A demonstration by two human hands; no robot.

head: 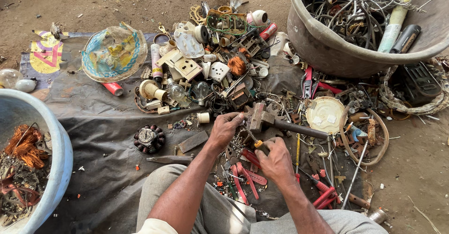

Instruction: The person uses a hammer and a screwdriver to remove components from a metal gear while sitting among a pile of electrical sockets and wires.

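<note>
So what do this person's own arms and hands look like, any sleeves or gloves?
Both forearms are bare, with no gloves, watch or rings visible on the left hand or right hand. A pale cream short sleeve edge shows at the left upper arm. Grey trousers cover the knees.

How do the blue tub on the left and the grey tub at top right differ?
The blue tub is light blue with a smooth rim; the grey tub is dull brown-grey and scuffed. The blue tub holds copper wire coils and dark scrap; the grey tub holds tangled cables and tubes. The blue tub sits nearer the left hand. Both are round, open and cut off by the frame.
</note>
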